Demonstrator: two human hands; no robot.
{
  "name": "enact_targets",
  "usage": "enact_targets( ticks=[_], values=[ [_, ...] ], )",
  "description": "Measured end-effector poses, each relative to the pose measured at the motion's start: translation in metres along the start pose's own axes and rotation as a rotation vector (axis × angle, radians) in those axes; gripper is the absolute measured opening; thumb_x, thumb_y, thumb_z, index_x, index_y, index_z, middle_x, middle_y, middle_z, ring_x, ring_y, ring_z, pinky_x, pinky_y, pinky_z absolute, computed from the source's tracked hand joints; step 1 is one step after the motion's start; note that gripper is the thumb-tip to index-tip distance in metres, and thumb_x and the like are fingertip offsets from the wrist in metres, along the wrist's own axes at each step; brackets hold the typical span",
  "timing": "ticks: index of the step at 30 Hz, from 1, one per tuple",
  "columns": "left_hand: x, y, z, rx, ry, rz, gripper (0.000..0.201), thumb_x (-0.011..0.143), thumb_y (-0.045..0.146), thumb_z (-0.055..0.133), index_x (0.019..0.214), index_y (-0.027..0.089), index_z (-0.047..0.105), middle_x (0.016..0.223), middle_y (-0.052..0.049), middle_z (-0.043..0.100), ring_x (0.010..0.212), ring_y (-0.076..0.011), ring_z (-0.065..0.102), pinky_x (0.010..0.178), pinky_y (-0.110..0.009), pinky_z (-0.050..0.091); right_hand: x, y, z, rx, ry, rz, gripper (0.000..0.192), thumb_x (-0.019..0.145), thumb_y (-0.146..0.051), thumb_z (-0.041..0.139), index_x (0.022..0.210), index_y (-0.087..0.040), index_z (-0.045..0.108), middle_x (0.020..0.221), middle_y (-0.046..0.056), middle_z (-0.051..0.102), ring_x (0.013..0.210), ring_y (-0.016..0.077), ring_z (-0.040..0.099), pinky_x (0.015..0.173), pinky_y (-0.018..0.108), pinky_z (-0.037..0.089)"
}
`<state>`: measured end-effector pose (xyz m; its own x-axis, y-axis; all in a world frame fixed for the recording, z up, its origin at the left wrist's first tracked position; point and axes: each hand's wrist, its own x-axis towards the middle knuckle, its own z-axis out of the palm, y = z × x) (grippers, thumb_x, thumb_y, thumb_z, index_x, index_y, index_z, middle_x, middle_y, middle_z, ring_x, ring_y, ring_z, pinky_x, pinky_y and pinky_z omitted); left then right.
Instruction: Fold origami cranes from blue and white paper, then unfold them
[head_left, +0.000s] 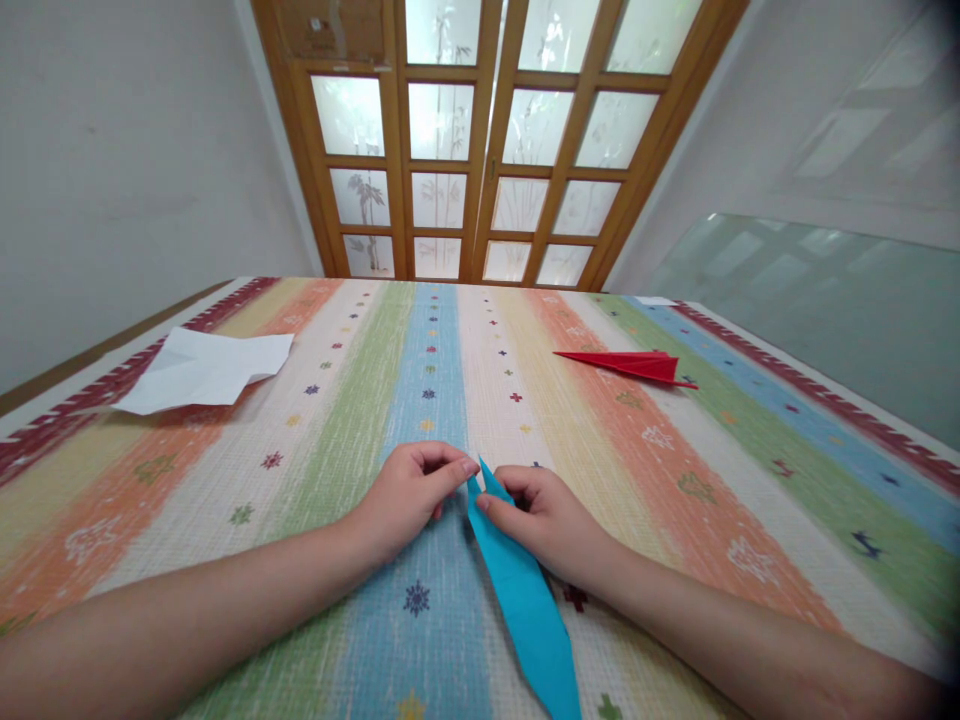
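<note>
A long, narrow piece of folded blue paper (525, 600) slants from the middle of the table toward the lower edge of the view. My left hand (412, 485) pinches its far tip between thumb and fingers. My right hand (551, 515) grips the same paper just below the tip, thumb on top and fingers curled behind. Between the two hands the tip is split apart, and a small bit of white shows inside. The paper's near end is cut off by the bottom of the frame.
On the striped tablecloth (322, 590), a creased white sheet (202, 370) lies at the far left. A red paper plane (630, 366) rests at the far right. Behind the table are wooden doors (480, 160) with glass panes, and a glass panel (810, 310) leans at right.
</note>
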<state>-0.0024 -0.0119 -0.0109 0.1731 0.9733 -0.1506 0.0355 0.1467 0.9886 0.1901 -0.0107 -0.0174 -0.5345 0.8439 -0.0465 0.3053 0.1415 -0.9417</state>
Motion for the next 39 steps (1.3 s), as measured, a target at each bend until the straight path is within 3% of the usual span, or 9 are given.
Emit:
enact_targets(
  ticks=[5,9,13,18,26,30,35,39],
  values=[
    [0.007,0.001,-0.008,-0.104,0.109,0.012,0.035,0.08,0.049,0.07,0.084,0.014,0.068,0.06,0.004,0.051,0.045,-0.0069,0.043,0.043,-0.02,0.029,0.0,-0.001,-0.002,0.085,-0.075,0.053,0.037,0.09,-0.041,0.06,0.065,-0.02,0.043,0.061,-0.006,0.033,0.054,0.0088,0.03,0.048,0.023,0.025],
    [0.002,0.002,-0.003,-0.055,-0.048,0.023,0.037,0.079,0.049,0.071,0.091,0.014,0.07,0.068,0.001,0.059,0.052,-0.009,0.048,0.048,-0.021,0.035,0.0,-0.003,-0.004,0.19,-0.16,0.07,0.038,0.09,-0.048,0.061,0.071,-0.018,0.05,0.063,-0.005,0.04,0.055,0.0087,0.034,0.048,0.022,0.027],
    [-0.005,0.002,0.003,0.026,-0.169,0.036,0.03,0.075,0.043,0.074,0.078,0.014,0.069,0.063,0.001,0.058,0.051,-0.0088,0.045,0.049,-0.021,0.034,0.001,-0.003,-0.005,0.202,-0.196,0.087,0.043,0.088,-0.056,0.063,0.075,-0.016,0.055,0.064,-0.005,0.041,0.054,0.0083,0.033,0.048,0.022,0.028],
    [-0.004,0.0,0.004,0.039,-0.131,-0.013,0.032,0.075,0.045,0.073,0.069,0.015,0.062,0.052,0.005,0.05,0.046,-0.0086,0.041,0.044,-0.022,0.028,0.001,0.0,-0.004,0.182,-0.186,0.111,0.046,0.087,-0.061,0.062,0.075,-0.017,0.056,0.063,-0.004,0.041,0.054,0.0087,0.033,0.047,0.022,0.027],
    [-0.003,0.0,0.001,-0.006,-0.034,-0.035,0.033,0.076,0.047,0.073,0.075,0.015,0.067,0.056,0.003,0.053,0.045,-0.0086,0.042,0.044,-0.022,0.028,0.001,-0.005,-0.006,0.217,-0.219,0.117,0.047,0.086,-0.061,0.063,0.07,-0.018,0.052,0.06,-0.005,0.041,0.051,0.0081,0.032,0.045,0.021,0.027],
    [0.005,0.002,-0.009,-0.065,0.071,-0.012,0.033,0.076,0.046,0.073,0.077,0.015,0.064,0.054,0.005,0.05,0.045,-0.0077,0.041,0.044,-0.021,0.028,-0.001,-0.005,-0.007,0.218,-0.251,0.169,0.047,0.085,-0.06,0.064,0.067,-0.019,0.05,0.057,-0.006,0.039,0.048,0.0077,0.031,0.043,0.021,0.024],
    [0.011,0.002,-0.014,-0.08,0.133,0.003,0.037,0.084,0.051,0.065,0.084,0.014,0.063,0.058,0.004,0.05,0.044,-0.0073,0.042,0.043,-0.019,0.03,0.002,-0.004,-0.007,0.336,-0.106,0.151,0.047,0.081,-0.059,0.07,0.066,-0.017,0.054,0.058,-0.005,0.042,0.05,0.0077,0.034,0.046,0.022,0.026],
    [0.009,-0.003,-0.012,0.003,0.036,0.088,0.04,0.089,0.053,0.058,0.097,0.014,0.066,0.08,-0.002,0.061,0.053,-0.009,0.048,0.045,-0.021,0.037,0.007,0.0,-0.008,0.566,0.08,0.167,0.042,0.078,-0.055,0.076,0.074,-0.015,0.064,0.063,-0.003,0.052,0.054,0.0088,0.043,0.051,0.023,0.035]
  ],
)
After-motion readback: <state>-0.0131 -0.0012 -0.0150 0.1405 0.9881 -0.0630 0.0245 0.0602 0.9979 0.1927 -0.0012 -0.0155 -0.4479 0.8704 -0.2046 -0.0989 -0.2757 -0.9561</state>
